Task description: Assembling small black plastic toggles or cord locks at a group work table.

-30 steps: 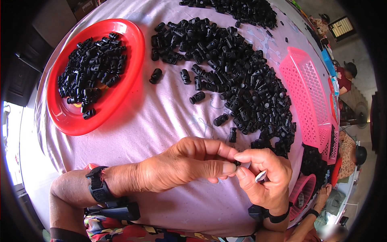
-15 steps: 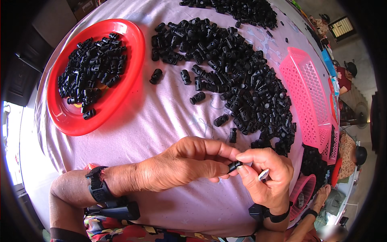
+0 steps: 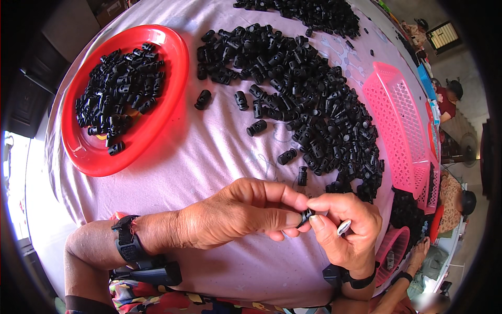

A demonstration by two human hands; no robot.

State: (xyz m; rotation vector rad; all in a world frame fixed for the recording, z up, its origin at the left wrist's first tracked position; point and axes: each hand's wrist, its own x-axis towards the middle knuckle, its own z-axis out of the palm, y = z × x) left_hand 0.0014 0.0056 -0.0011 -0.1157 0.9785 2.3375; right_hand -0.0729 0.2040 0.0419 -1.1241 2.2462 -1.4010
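Note:
Near the middle of the table edge, a small black cord lock [image 3: 306, 215] is pinched between the fingertips of both hands. My left hand [image 3: 235, 215] closes thumb and fingers on its left end. My right hand [image 3: 349, 227] grips its other end with thumb and forefinger. A small pale, shiny tool [image 3: 343, 227] pokes out of the right hand's curled fingers; most of it is hidden, so its kind does not show. Beyond my hands lies a big loose pile of black cord locks [image 3: 319, 115]. At the left, a red plate [image 3: 151, 144] holds a heap of similar cord locks.
A pink tablecloth [image 3: 225, 146] covers the table. Pink perforated baskets [image 3: 389, 125] stand along the right, with a round pink basket [image 3: 389, 259] nearer me. Another black pile [image 3: 308, 13] lies at the far side. A co-worker's hand [image 3: 419, 254] is at the right; other people sit farther off.
The cord lock between my fingertips has tilted slightly more upright, with small shifts of my left thumb and right fingers. The piles and plate have stayed put.

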